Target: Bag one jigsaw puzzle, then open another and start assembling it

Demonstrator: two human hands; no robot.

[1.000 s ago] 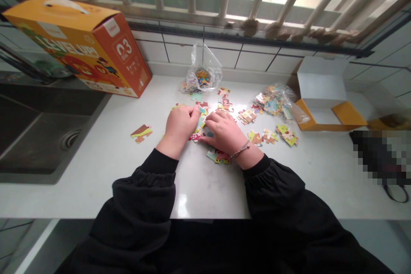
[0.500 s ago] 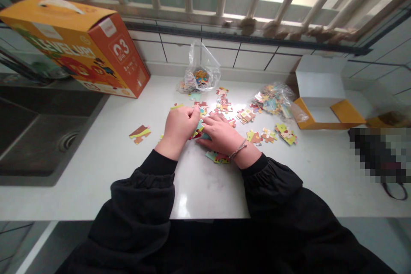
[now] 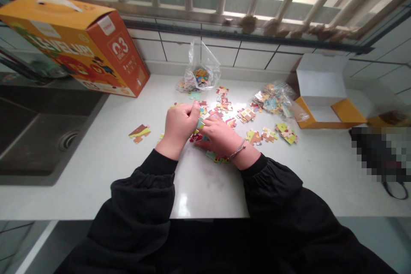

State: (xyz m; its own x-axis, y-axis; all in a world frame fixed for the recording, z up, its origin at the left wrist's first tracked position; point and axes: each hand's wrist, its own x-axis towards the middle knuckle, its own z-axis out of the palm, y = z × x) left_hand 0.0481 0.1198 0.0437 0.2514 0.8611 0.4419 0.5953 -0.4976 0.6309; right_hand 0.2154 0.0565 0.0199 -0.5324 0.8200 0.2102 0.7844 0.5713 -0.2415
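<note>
Both hands meet over a cluster of colourful puzzle pieces [image 3: 224,107] on the white counter [image 3: 199,184]. My left hand [image 3: 179,126] is closed, pinching the edge of a joined group of puzzle pieces [image 3: 199,125] and tilting it up. My right hand [image 3: 220,135] lies curled beside it, its fingers pressed on the same pieces. More joined pieces [image 3: 216,157] show under my right wrist. A lone piece [image 3: 140,132] lies to the left, and several loose pieces [image 3: 272,135] lie to the right.
An orange puzzle box [image 3: 77,47] stands at the back left beside a dark sink [image 3: 38,137]. Two clear bags of pieces [image 3: 201,75] [image 3: 272,100] lie near the tiled wall. An open white and yellow box [image 3: 324,102] sits at the right, with a blurred dark object [image 3: 382,154] beyond it.
My hands have drawn closer together. The left hand has lifted the edge of the joined pieces, and the right hand has slid slightly left onto them.
</note>
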